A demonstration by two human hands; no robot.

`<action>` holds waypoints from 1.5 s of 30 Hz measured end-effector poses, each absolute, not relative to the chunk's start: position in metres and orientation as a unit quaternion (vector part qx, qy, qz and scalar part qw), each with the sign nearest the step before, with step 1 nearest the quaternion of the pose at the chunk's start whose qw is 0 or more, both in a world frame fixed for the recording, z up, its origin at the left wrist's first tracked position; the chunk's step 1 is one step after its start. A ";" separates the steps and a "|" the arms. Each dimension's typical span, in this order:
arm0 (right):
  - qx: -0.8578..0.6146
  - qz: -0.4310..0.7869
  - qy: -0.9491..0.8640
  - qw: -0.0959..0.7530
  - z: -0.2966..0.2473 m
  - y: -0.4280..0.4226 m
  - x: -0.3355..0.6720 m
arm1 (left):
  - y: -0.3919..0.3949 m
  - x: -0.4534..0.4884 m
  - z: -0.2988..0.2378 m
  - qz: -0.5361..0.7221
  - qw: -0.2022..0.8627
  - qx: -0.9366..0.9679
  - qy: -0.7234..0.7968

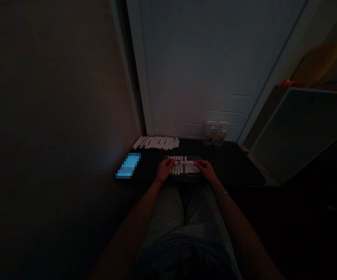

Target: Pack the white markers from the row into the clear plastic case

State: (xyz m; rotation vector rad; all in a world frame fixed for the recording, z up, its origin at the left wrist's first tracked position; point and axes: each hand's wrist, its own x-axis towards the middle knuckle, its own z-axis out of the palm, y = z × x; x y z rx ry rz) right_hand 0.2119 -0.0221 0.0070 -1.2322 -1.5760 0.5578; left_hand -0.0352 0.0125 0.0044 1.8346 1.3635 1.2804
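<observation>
Between my two hands a white marker [188,162] lies crosswise. The fingertips of my left hand [165,168] pinch its left end, and those of my right hand [208,169] close on its right end. Under it is a case [198,158] with a dark rim, lying on the black table. Several white markers [180,169] sit side by side in the case's left and middle part, partly covered by my left hand. To their right, a pale bare part of the case shows below my right fingers. The dim light hides fine detail, such as the cap colours.
A row of several loose white markers [159,142] lies at the back left of the black table [232,167]. Two clear plastic cases [215,134] with bright labels stand at the back right. A lit, blurred-out screen [129,166] is at the left edge. A white door [191,70] rises behind.
</observation>
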 end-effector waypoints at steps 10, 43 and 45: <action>-0.501 0.232 -0.663 0.506 0.008 -0.022 0.212 | 0.015 -0.035 0.002 0.484 0.272 0.673 0.488; -0.494 0.253 -0.665 0.500 0.008 -0.020 0.211 | 0.010 -0.036 0.007 0.474 0.258 0.685 0.489; -0.493 0.256 -0.662 0.503 0.007 -0.019 0.211 | 0.010 -0.035 0.006 0.476 0.264 0.684 0.485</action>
